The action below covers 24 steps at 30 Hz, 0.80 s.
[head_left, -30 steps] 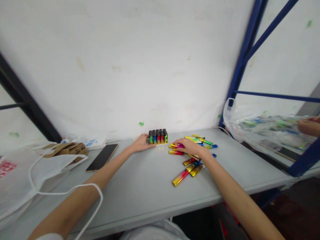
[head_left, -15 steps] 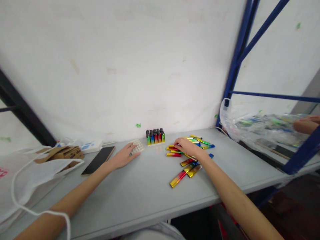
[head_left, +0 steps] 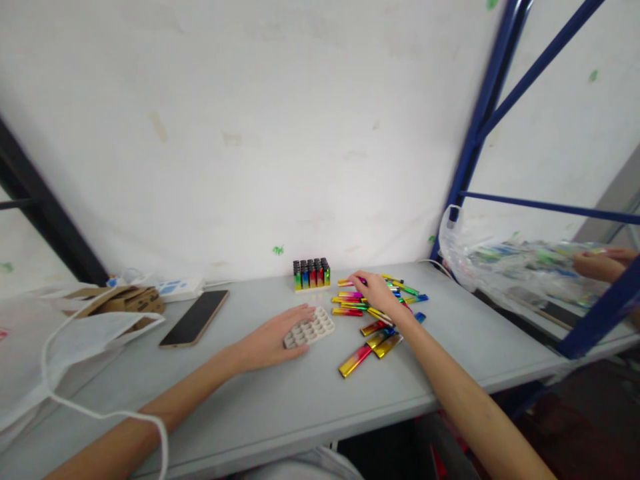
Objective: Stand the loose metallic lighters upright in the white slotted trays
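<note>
My left hand point(head_left: 273, 339) grips the near end of an empty white tray with rows of holes point(head_left: 314, 327), which lies flat on the grey table point(head_left: 280, 400). My right hand point(head_left: 376, 292) rests on a loose pile of shiny multicoloured lighters point(head_left: 373, 313), fingers closed round one pink-tipped lighter point(head_left: 350, 283) at the pile's far edge. A second tray filled with upright lighters point(head_left: 311, 274) stands by the wall behind the empty one.
A black phone point(head_left: 195, 318) lies left of the trays, with a power strip point(head_left: 173, 288), a cardboard piece point(head_left: 117, 300) and a white bag point(head_left: 55, 353) further left. A blue rack post point(head_left: 475, 140) and a plastic bag of lighters point(head_left: 515, 267) stand right, where another person's hand point(head_left: 603, 263) reaches.
My left hand left the filled tray, took the empty white tray and drew it toward me and to the right. My right hand shifted to the pile's far side.
</note>
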{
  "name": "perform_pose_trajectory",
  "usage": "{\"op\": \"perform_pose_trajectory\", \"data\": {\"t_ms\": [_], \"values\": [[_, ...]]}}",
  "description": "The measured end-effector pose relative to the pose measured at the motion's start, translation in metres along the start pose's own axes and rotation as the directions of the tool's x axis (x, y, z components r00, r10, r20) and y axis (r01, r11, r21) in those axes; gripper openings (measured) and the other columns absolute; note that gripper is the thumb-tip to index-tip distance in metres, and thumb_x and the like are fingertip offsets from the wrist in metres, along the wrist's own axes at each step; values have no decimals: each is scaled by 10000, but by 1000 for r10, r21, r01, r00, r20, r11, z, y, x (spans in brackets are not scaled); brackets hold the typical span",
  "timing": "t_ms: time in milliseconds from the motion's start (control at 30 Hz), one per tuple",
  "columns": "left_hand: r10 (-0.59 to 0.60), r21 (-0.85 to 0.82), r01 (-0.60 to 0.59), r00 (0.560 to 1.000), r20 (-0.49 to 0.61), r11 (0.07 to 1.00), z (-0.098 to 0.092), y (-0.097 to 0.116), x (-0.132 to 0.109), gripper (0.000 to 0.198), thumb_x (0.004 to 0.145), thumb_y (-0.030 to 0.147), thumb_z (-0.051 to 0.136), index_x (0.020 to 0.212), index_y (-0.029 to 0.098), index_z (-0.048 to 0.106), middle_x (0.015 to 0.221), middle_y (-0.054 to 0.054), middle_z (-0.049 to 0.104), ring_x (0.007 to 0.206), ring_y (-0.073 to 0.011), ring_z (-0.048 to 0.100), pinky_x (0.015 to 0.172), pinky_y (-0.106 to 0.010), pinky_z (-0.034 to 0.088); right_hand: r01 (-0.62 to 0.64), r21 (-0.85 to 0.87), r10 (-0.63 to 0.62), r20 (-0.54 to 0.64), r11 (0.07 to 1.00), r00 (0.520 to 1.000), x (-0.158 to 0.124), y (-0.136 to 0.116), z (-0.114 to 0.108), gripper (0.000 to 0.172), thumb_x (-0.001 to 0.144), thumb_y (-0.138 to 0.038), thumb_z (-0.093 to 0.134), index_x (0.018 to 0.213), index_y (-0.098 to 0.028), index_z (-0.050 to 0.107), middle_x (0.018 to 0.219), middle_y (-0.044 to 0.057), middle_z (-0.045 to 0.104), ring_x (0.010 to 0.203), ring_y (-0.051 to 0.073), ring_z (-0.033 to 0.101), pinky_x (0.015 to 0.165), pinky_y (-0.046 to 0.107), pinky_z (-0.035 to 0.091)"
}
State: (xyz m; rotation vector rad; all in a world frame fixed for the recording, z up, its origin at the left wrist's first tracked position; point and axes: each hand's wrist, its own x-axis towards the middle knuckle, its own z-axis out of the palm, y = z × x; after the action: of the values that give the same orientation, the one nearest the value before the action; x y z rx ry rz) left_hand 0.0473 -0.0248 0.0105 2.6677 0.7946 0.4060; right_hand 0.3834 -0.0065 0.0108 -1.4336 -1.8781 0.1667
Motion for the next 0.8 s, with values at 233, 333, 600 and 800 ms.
{"op": "perform_pose_trajectory", "data": {"t_ms": [233, 333, 600, 800], "values": [[-123, 65, 137, 976, -182, 988, 9, -34, -26, 772, 839, 676, 746, 1416, 204, 548, 1521, -181, 539, 1431, -371, 508, 1223, -553, 405, -81, 298, 66, 61, 951, 996, 0, -9, 7, 405, 903, -557, 680, 757, -180, 682, 613, -19, 609, 565, 145, 508, 538, 259, 355], [-108, 27, 115, 977, -183, 993, 10, -40, -23, 663, 841, 693, 736, 1291, 223, 610, 1477, -156, 573, 1402, -355, 534, 1214, -539, 420, -95, 409, 96, 19, 908, 995, 1, -13, 11, 499, 918, -649, 616, 689, -211, 546, 589, -38, 514, 553, 137, 475, 517, 255, 363], [-95, -80, 80, 974, -207, 994, 23, -23, 7, 608, 801, 635, 793, 1217, 225, 624, 1408, -128, 592, 1347, -328, 574, 1207, -491, 433, -210, 786, 100, 187, 581, 977, -6, -46, 19, 533, 856, -765, 637, 924, -248, 529, 639, -66, 542, 480, 109, 498, 482, 229, 438], [-90, -80, 74, 971, -221, 994, 25, -21, 6, 622, 797, 649, 795, 1218, 222, 630, 1396, -127, 593, 1328, -325, 584, 1196, -476, 444, -448, 802, 298, 349, 395, 888, -5, -60, 27, 678, 832, -885, 497, 684, -225, 445, 539, -107, 221, 417, 52, 136, 381, 189, 98]]}}
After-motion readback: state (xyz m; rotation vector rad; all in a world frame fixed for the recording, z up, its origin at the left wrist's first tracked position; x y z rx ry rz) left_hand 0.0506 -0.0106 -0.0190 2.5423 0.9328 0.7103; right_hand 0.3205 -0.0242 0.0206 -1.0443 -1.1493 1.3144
